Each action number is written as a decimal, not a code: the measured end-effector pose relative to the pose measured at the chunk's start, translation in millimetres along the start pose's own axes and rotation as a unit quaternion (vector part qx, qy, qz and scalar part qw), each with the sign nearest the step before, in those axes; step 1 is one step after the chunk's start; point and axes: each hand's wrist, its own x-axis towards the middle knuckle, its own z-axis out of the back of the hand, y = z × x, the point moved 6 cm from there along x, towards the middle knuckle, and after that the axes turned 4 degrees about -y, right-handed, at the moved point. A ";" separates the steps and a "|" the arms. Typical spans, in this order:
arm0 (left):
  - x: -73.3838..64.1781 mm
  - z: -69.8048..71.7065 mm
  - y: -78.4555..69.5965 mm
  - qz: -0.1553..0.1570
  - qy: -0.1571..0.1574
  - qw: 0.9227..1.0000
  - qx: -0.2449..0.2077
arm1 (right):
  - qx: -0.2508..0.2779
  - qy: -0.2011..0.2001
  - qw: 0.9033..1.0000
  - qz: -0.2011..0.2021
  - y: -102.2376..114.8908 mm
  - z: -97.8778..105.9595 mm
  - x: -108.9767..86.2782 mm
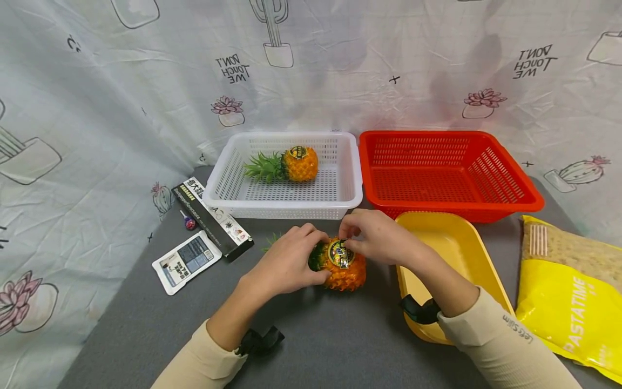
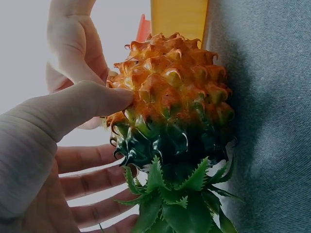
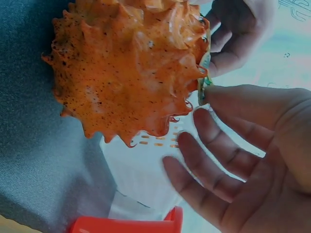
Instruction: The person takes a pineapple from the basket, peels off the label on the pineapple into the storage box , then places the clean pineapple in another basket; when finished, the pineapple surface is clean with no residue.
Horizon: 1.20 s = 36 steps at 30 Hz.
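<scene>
A glossy orange toy pineapple (image 1: pixel 347 278) with green leaves lies on the grey table in front of the white basket. My left hand (image 1: pixel 290 262) holds it from the left, thumb on the near side and fingers reaching over the far side; in the left wrist view the thumb presses the spiky skin (image 2: pixel 170 92). With thumb and fingertip, my right hand (image 1: pixel 381 235) pinches the edge of the round black-and-yellow label (image 1: pixel 340 255) on its upper side. Seen from the right wrist, the label (image 3: pixel 203 80) appears edge-on at the thumb tip, and the other fingers are spread.
Behind stand a white basket (image 1: pixel 282 209) with another pineapple (image 1: pixel 301 163) inside and a red basket (image 1: pixel 452 208). A yellow tray (image 1: pixel 454 237) lies under the right forearm. Right is a pasta bag (image 1: pixel 568 302); left are a black box (image 1: pixel 211 216), white pouch (image 1: pixel 187 262) and lollipop (image 1: pixel 189 222).
</scene>
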 end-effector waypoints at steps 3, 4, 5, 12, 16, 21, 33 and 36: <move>0.8 0.1 1.2 0.002 0.005 1.000 -0.008 | 0.008 -0.005 1.000 -0.001 0.8 -0.2 1.1; 1.3 0.1 1.8 0.003 0.006 1.000 -0.012 | 0.010 -0.006 1.000 -0.002 1.0 0.0 1.2; 1.7 0.1 2.5 0.004 0.008 1.000 -0.016 | 0.012 -0.006 1.000 -0.004 0.7 0.1 1.3; 3.2 -2.8 7.4 0.020 0.026 0.998 -0.054 | 0.045 -0.001 0.999 -0.019 -4.0 1.6 -0.5; 3.2 -3.4 7.4 0.026 0.024 0.998 -0.051 | 0.067 0.008 0.997 -0.030 -7.4 1.5 -1.0; 3.0 -3.2 6.0 0.031 0.021 0.999 -0.038 | 0.080 0.013 0.996 -0.033 -7.7 4.1 -2.6; 4.8 -1.3 1.9 0.038 0.028 0.999 -0.020 | 0.103 -0.001 0.994 -0.029 -5.2 15.0 -10.4; 4.7 -1.2 1.1 0.040 0.028 0.999 -0.018 | 0.116 -0.010 0.993 -0.035 -6.8 21.8 -13.7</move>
